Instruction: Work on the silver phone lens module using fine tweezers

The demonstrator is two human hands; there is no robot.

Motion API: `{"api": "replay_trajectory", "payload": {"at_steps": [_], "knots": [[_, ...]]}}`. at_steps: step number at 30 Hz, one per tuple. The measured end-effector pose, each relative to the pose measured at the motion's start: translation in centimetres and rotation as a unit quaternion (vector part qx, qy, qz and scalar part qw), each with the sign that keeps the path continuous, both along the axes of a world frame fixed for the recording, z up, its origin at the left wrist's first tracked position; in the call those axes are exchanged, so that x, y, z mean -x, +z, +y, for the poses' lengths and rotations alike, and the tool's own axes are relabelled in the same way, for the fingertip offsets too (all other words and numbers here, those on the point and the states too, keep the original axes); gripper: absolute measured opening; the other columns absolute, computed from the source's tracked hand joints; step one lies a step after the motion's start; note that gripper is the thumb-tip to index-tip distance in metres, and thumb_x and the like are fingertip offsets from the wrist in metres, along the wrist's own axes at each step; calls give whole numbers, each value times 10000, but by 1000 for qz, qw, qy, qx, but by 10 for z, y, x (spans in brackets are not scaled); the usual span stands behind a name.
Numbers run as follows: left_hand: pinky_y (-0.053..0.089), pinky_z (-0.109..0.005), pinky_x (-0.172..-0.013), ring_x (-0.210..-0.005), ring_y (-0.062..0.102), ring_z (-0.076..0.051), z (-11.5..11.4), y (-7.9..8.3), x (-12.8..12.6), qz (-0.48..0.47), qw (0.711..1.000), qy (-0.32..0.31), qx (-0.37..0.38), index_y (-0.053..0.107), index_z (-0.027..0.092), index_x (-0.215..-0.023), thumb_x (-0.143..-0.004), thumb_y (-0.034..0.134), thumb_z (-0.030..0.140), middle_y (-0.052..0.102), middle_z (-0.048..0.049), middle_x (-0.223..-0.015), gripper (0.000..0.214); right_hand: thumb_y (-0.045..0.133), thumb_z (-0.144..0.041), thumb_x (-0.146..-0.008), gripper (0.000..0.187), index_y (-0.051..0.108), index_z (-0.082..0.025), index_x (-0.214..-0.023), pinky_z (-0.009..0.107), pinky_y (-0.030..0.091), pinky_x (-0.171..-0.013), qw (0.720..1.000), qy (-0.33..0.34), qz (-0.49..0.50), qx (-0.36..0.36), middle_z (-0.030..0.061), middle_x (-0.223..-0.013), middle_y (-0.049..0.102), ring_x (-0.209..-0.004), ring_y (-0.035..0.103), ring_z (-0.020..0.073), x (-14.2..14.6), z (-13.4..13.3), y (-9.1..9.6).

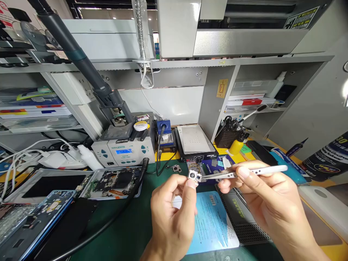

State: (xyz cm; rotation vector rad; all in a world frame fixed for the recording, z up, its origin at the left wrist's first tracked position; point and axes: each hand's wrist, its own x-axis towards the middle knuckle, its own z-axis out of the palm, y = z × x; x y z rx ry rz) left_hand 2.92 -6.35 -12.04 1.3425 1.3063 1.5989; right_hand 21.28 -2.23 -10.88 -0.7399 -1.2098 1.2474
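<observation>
Left hand (171, 214) pinches a small square metal module (195, 176) — right hand (269, 203) grips shiny steel tweezers (220, 175), tips touching it; labels are unreadable.

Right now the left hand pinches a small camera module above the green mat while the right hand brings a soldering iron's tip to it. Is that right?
Not quite. The head view shows the right hand holding silver tweezers, not a soldering iron, with their tips at the camera module. The rest holds: the left hand pinches the module above the green mat.
</observation>
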Motion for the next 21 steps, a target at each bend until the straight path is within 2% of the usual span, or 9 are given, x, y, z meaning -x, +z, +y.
{"api": "replay_trajectory", "payload": {"at_steps": [7,12,21], "knots": [[405,-218,-494,-485,491,-92,4,-2,-1,112,981,61,-149,590,186,-727,-951,564,178,491,49,-567,225,739,-294,-944,82,785,-226,-950,278,640,-657,998,24,23,51,78,-755,820,-675,783,205,2,1,1],[398,-217,-506,-516,456,-82,5,-2,-1,159,964,75,-201,569,172,-734,-914,566,115,465,44,-602,188,731,-314,-947,105,769,-216,-940,261,629,-661,996,32,34,80,88,-743,815,-678,779,197,3,0,3],[402,-257,-513,-545,474,-102,5,-9,0,189,946,88,-246,590,161,-812,-887,575,53,535,18,-637,132,737,-334,-938,164,779,-196,-861,238,614,-642,990,44,40,129,86,-703,802,-641,754,177,7,3,8]]}}
